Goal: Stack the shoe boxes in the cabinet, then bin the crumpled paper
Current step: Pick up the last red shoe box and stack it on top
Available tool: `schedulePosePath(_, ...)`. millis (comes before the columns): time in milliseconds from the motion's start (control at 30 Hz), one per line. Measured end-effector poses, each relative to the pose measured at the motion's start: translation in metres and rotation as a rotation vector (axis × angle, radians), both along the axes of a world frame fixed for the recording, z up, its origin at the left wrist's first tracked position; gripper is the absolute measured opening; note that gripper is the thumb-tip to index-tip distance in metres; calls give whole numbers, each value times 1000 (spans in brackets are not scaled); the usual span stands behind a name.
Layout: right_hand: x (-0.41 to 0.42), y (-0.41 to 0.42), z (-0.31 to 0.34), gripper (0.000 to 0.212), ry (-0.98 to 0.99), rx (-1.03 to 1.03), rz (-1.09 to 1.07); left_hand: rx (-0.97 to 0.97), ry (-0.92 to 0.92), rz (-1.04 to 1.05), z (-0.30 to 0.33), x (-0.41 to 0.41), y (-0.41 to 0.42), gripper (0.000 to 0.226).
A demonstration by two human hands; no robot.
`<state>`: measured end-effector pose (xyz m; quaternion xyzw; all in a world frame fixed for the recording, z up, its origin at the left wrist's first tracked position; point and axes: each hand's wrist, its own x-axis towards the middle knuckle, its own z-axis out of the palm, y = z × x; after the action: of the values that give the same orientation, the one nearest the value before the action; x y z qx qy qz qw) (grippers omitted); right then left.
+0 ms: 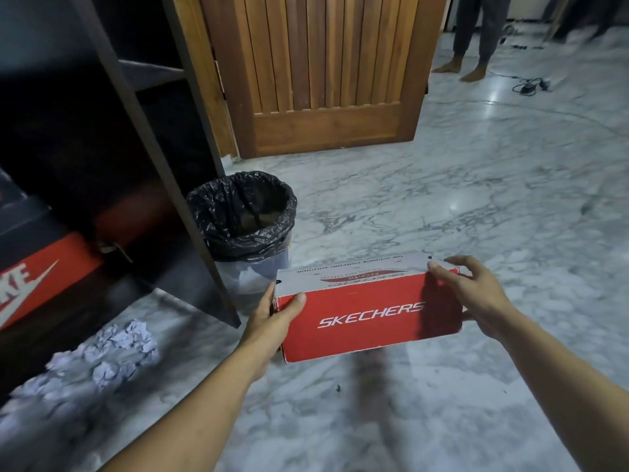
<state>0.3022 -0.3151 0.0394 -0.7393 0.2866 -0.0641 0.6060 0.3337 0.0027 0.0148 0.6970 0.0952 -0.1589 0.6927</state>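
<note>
A red Skechers shoe box (367, 318) with a white lid is held above the marble floor at centre. My left hand (275, 315) grips its left end, thumb on the red front. My right hand (473, 294) grips its right end, fingers curled over the lid edge. Inside the dark cabinet (136, 158) at left sits a red Nike shoe box (44, 277) with a black box (20, 216) on top of it. Several balls of crumpled white paper (112, 356) lie on the floor in front of the cabinet. A bin (241, 219) lined with a black bag stands just right of the cabinet's side panel.
A wooden slatted door (323, 73) stands behind the bin. A person's bare feet and grey trousers (473, 39) are at the far right back, with black cables (531, 85) on the floor near them. The marble floor (476, 206) stretches to the right.
</note>
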Motion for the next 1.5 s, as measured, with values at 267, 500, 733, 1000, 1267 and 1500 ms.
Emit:
schedulePosePath(267,-56,15,100,70,108,-57,223,27,-48,0,80,-46,40,45)
schedulePosePath(500,-109,56,188,80,57,-155,428,89,-81,-69,152,-90,96,36)
schedulePosePath(733,-126,121,253,77,-37,-149,623,182,-88,-84,227,-123,184,60)
schedulePosePath(1000,-96,230,314,92,-271,-108,817,265,-265,175,324,-159,287,70)
schedulePosePath(1267,-57,333,376,47,-489,-105,852,288,-431,390,408,-184,364,40)
schedulePosePath(1500,-29,401,458,25,-683,-74,847,354,-595,482,502,-186,418,76)
